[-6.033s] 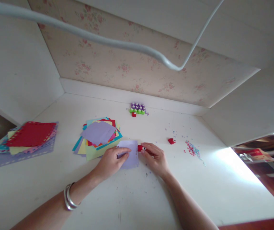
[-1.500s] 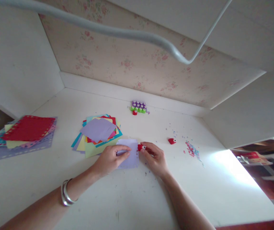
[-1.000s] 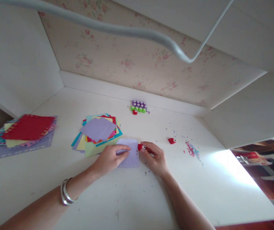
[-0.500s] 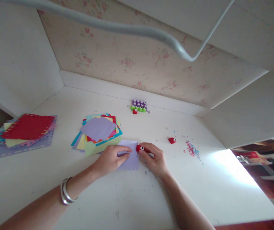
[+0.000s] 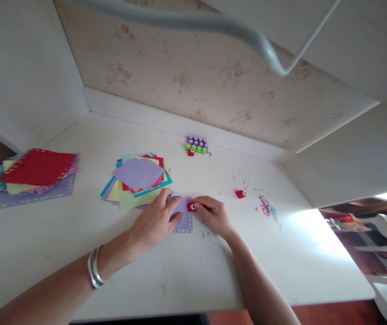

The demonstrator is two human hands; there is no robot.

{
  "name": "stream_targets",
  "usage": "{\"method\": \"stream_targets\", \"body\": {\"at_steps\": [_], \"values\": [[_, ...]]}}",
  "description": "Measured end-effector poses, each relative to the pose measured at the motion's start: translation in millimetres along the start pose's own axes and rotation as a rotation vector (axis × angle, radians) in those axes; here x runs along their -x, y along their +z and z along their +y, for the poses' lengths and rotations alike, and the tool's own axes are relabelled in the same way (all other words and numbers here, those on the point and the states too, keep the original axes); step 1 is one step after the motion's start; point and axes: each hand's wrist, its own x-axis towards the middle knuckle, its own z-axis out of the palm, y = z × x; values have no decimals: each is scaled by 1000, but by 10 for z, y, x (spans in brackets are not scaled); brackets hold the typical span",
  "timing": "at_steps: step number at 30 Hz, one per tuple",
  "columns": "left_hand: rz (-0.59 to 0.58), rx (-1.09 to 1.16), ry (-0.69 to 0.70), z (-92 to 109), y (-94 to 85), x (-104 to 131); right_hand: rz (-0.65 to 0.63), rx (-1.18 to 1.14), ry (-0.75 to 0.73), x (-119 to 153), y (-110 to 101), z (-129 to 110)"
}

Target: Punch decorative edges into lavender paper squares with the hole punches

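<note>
A sheet of purple paper (image 5: 186,219) lies on the desk before me, with small punched holes along its right and near edges. My left hand (image 5: 161,212) rests over its left part, thumb and fingers apart. At the right edge of the sheet, my right hand (image 5: 213,215) grips a small red paper punch (image 5: 191,206) with an eye-like button. The thumb is on the punch. Whether the paper is inside its slot I cannot make out.
Stacked coloured paper (image 5: 142,174) lies just left; hole-edged sheets (image 5: 41,167) lie further left. Purple and green punches (image 5: 196,143), with a red one (image 5: 191,152), stand near the wall. Another red punch (image 5: 241,194) and paper confetti (image 5: 267,206) are at right.
The right hand has brought the red punch onto the sheet's right edge, with the thumb now over its button. My left hand's fingers have spread and lifted somewhat. The view has shifted slightly.
</note>
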Motion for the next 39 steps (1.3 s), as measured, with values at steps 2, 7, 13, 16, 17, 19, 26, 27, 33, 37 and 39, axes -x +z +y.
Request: {"method": "stream_targets", "body": {"at_steps": [2, 7, 13, 16, 17, 19, 26, 27, 33, 37, 39], "values": [[48, -73, 31, 10, -21, 8, -13, -2, 52, -12, -3, 0], [-4, -144, 86, 55, -49, 26, 7, 11, 119, -35, -3, -32], [-17, -106, 131, 12, 15, 48, 17, 46, 146, -76, -14, -44], [-27, -96, 125, -20, 54, 58, 14, 56, 145, -86, -20, -55], [-27, -94, 119, -24, 63, 61, 10, 57, 145, -86, -22, -62], [-18, -90, 110, -23, 73, 66, 0, 60, 147, -79, -26, -78], [-14, -75, 99, 5, 51, 61, -34, 28, 168, -57, -25, -82], [-11, -75, 98, 5, 49, 61, -37, 24, 170, -60, -24, -74], [-5, -68, 100, 7, 51, 64, -54, -3, 236, -81, -33, -49], [-2, -57, 104, 12, 45, 61, -79, -15, 283, -91, -40, -70], [5, -45, 106, 13, 39, 61, -89, -24, 312, -99, -41, -77]]}}
